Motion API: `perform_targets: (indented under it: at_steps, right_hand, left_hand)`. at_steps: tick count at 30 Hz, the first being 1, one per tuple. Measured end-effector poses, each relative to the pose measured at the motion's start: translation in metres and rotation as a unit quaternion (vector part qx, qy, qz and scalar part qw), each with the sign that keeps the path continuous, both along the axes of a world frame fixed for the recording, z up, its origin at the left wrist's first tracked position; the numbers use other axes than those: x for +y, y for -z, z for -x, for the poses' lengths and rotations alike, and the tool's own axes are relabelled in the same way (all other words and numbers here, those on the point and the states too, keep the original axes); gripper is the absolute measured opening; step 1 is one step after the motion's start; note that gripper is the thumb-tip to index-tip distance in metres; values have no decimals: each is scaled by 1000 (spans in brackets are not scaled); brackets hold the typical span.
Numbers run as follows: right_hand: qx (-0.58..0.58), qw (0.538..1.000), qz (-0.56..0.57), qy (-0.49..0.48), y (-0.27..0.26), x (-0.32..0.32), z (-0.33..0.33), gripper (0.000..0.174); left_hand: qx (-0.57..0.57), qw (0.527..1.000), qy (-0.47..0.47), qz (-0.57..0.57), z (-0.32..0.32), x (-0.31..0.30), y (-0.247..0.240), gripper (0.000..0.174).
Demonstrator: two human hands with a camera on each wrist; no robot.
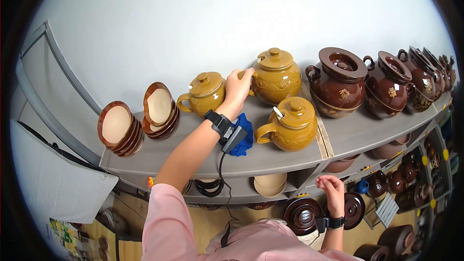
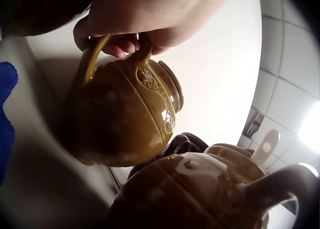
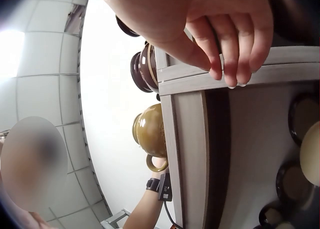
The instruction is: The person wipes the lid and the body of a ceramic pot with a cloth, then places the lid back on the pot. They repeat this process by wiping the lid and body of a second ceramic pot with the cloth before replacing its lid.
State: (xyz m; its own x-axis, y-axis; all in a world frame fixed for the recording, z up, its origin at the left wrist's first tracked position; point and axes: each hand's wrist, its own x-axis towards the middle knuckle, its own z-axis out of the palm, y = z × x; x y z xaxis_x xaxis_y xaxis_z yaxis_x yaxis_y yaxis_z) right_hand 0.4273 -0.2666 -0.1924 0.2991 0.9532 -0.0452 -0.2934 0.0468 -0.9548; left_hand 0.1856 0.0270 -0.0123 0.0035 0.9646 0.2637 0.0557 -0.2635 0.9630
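My left hand point(image 1: 238, 90) grips the handle of a mustard-brown glazed lidded pot point(image 1: 276, 78) at the back of the shelf. In the left wrist view, the fingers curl through the handle of this pot point(image 2: 125, 121), which has a raised patterned band. A second mustard pot point(image 1: 294, 128), with a white spoon handle point(image 1: 278, 112) poking from its lid, stands in front of it. To the left is a third such pot point(image 1: 205, 94). Beneath my left wrist lies a blue cloth point(image 1: 243, 135). My right hand point(image 1: 332, 192) hangs before the shelf edge, fingers loosely bent, holding nothing.
Stacked brown-rimmed bowls point(image 1: 116, 125) stand at the shelf's left end, by a grey metal frame point(image 1: 72, 82). Dark brown lidded jars point(image 1: 340, 84) line the right section beyond a seam. More bowls point(image 1: 269, 184) sit on the level below. A cable point(image 1: 221, 176) dangles from my left wrist.
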Motion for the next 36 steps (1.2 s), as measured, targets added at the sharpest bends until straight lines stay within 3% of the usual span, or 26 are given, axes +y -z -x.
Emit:
perform_targets:
  at_steps: [13,16,21,29,34,36]
  right_hand:
    - [0,1000,7,-10,0,3,10,15]
    - [-7,1000,9,-15,-1,2,14,15]
    - [-20,999,14,-20,2,-3,20,15]
    - [-37,999,26,-26,2,-5,36,15]
    - [-104,991,10,-79,-30,-5,68,13]
    - [-174,978,-48,-108,-46,-5,86,14]
  left_hand:
    - [101,995,8,-10,7,-2,-4,36]
    - [141,987,-33,-64,7,-3,-4,44]
    - [164,961,-47,-217,17,11,-3,42]
    - [107,955,-57,-271,93,-38,-48,31]
    - [188,945,-120,-237,146,-33,-23,33]
    - [199,947,-134,-215,156,-31,-13,35]
